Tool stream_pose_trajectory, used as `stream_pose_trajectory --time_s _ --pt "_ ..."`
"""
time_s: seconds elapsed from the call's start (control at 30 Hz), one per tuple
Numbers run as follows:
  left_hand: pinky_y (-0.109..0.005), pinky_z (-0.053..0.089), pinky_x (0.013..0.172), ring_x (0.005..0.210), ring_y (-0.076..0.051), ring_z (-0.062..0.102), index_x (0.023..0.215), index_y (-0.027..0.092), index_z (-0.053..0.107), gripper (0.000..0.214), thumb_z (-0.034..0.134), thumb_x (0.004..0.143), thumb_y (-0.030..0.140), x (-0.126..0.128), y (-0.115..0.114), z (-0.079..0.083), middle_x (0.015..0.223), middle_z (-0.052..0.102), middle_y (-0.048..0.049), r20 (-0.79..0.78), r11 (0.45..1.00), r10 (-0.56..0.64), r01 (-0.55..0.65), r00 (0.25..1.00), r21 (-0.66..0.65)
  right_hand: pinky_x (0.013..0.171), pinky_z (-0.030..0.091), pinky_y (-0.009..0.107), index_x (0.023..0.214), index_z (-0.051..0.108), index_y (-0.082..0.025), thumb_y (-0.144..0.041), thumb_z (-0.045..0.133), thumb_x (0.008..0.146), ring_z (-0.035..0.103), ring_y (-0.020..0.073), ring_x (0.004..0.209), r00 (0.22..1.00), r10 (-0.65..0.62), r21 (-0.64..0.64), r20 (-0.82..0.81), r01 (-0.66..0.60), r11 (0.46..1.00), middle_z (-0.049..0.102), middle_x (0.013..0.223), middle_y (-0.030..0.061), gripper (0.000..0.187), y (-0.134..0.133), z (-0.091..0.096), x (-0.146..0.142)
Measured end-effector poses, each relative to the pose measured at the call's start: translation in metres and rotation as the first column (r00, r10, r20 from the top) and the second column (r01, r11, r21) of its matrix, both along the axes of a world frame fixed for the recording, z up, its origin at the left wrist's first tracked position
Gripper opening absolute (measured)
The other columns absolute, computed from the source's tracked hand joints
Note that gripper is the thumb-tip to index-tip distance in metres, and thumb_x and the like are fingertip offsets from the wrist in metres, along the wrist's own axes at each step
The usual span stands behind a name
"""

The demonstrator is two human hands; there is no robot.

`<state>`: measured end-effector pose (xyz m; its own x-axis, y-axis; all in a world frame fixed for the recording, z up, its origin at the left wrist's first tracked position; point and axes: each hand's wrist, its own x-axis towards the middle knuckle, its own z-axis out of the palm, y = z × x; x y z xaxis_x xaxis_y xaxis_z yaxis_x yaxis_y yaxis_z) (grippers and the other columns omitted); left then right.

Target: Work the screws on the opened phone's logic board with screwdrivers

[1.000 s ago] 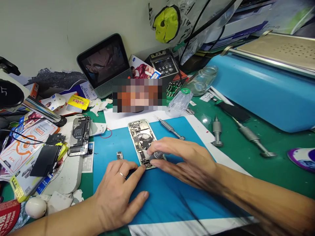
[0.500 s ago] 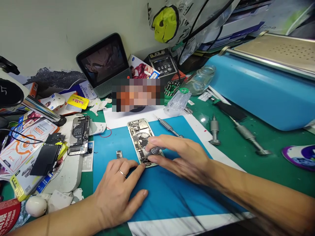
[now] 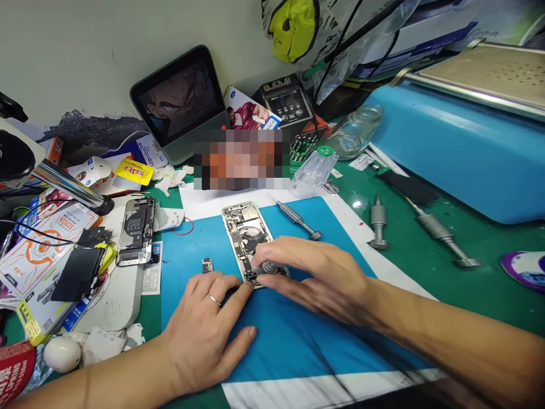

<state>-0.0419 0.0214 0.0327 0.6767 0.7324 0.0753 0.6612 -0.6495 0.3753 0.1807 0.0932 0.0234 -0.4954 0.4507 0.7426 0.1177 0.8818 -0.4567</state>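
An opened phone (image 3: 242,233) with its inner parts bare lies on a blue mat (image 3: 191,244). My right hand (image 3: 317,275) pinches a grey screwdriver (image 3: 269,267) over the phone's lower end; its tip is hidden from me. My left hand (image 3: 208,324) rests on the mat, a ring on one finger, its index fingertip touching the phone's bottom edge and its thumb spread away. Just beyond the left knuckles sits a small metal phone part (image 3: 206,265). Another grey screwdriver (image 3: 296,217) lies to the right of the phone.
More screwdrivers (image 3: 378,224) are at the right, near a blue machine (image 3: 447,153). A second opened phone (image 3: 136,230) lies on a white stand base at left, beside boxes (image 3: 55,244). Behind are a smart display (image 3: 181,102), a glass jar (image 3: 357,133) and a clear plastic cup (image 3: 315,170).
The camera view has shifted slightly. Both hands keep nearly the same place at the phone, with the screwdriver still in my right fingers.
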Motion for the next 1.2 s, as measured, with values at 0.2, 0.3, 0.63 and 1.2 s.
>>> stream_pose_trajectory --time_s 0.2,0.3,0.63,1.2 --pt "-0.050 0.046 0.091 0.113 -0.032 0.053 0.140 0.013 0.047 0.046 0.052 0.098 0.031 0.0015 -0.0007 0.0000 0.125 0.058 -0.0159 -0.004 1.000 0.006 -0.006 1.000 0.003 0.071 0.064 0.030 0.146 0.041 -0.023 -0.012 0.061 0.094 0.071 0.0173 0.080 1.000 0.004 -0.017 -0.008 -0.004 1.000 0.072 0.090 0.0046 0.056 -0.0008 -0.0037 -0.0017" --pt "-0.050 0.046 0.091 0.112 -0.031 0.053 0.139 0.013 0.048 0.045 0.051 0.098 0.032 0.0020 -0.0004 0.0003 0.125 0.059 -0.0157 -0.004 1.000 0.004 -0.004 1.000 0.016 0.070 0.064 0.030 0.146 0.041 -0.022 -0.011 0.061 0.094 0.071 0.0173 0.079 1.000 0.006 -0.028 -0.012 -0.006 1.000 0.071 0.090 0.0051 0.057 -0.0007 -0.0049 -0.0025" --pt "-0.050 0.046 0.091 0.111 -0.031 0.053 0.140 0.013 0.049 0.046 0.052 0.098 0.032 0.0005 -0.0014 0.0002 0.124 0.059 -0.0156 -0.009 1.000 0.002 -0.002 1.000 0.021 0.069 0.063 0.029 0.146 0.039 -0.022 -0.011 0.060 0.094 0.071 0.0171 0.079 1.000 -0.003 0.003 0.007 0.003 1.000 0.072 0.090 0.0045 0.057 -0.0004 -0.0044 -0.0031" --pt "-0.051 0.046 0.093 0.114 -0.032 0.052 0.141 0.014 0.047 0.047 0.052 0.099 0.033 0.0012 -0.0012 0.0003 0.126 0.058 -0.0154 -0.020 1.000 0.000 0.000 1.000 0.019 0.070 0.064 0.028 0.146 0.039 -0.022 -0.013 0.060 0.095 0.072 0.0161 0.080 1.000 -0.011 0.034 0.026 0.010 0.999 0.073 0.093 0.0038 0.055 -0.0005 -0.0049 -0.0022"
